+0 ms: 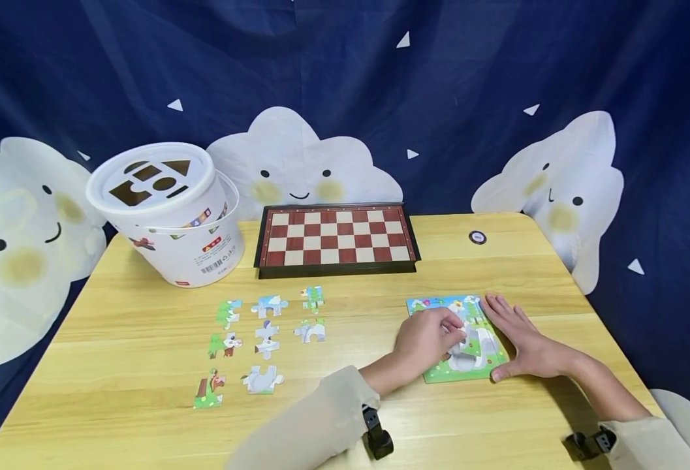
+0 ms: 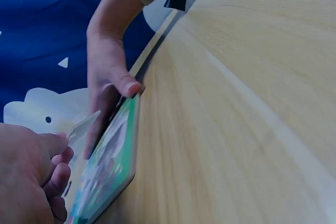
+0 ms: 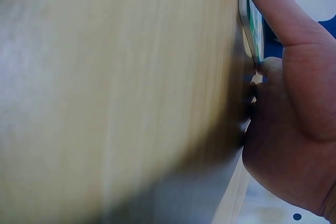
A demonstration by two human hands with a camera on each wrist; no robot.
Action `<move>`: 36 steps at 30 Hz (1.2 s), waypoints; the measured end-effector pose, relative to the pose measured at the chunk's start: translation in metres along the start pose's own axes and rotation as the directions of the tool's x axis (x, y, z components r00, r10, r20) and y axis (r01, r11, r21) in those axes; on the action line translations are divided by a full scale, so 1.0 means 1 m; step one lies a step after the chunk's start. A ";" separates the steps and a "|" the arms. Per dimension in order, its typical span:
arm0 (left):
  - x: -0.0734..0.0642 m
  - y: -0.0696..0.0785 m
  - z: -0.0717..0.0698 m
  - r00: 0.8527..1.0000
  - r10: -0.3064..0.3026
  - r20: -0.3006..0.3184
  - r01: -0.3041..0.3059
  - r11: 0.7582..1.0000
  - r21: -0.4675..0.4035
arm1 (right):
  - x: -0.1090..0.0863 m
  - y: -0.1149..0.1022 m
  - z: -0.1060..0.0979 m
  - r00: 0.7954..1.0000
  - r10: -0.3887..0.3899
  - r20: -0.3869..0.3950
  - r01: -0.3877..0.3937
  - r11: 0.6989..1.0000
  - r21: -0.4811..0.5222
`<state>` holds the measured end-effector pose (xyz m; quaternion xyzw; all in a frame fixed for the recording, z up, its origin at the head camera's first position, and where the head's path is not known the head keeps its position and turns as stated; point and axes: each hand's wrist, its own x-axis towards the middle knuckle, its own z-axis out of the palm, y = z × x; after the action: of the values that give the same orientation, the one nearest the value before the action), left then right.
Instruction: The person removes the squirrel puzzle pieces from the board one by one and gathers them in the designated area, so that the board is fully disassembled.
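My left hand is over a jigsaw puzzle board on the right side of the table. Between thumb and fingers it pinches a thin jigsaw piece, tilted above the board in the left wrist view. The picture on the held piece cannot be made out. My right hand rests along the board's right edge, fingers spread and thumb near the lower corner. In the right wrist view the thumb lies beside the board's rim. The left hand hides part of the board's picture.
Several loose jigsaw pieces lie spread out left of centre. Behind them stand a white bucket with a shape-hole lid and a red-and-white chessboard. A small round disc lies at the back right of the wooden table.
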<state>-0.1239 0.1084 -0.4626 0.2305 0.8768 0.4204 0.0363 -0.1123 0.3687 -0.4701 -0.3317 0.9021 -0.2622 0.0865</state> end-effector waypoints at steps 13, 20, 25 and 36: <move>-0.028 -0.024 -0.043 1.000 -0.004 -0.026 -0.001 0.984 -0.180 | -0.002 0.000 0.001 1.000 0.026 0.004 -0.026 0.999 0.023; -0.048 -0.032 -0.066 0.999 -0.040 0.007 0.041 0.965 -0.260 | -0.002 0.001 0.002 1.000 0.020 0.003 -0.020 1.000 0.015; -0.065 -0.045 -0.083 0.998 -0.061 0.003 0.060 0.961 -0.271 | -0.001 0.001 0.000 1.000 0.010 0.000 -0.010 1.000 0.015; -0.100 -0.075 -0.122 0.992 -0.127 -0.007 0.122 0.968 -0.220 | 0.001 0.001 0.001 1.000 0.001 0.003 -0.001 1.000 0.002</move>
<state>-0.0943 -0.0636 -0.4533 0.1653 0.8383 0.5136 0.0786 -0.1133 0.3683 -0.4709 -0.3314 0.9018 -0.2628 0.0883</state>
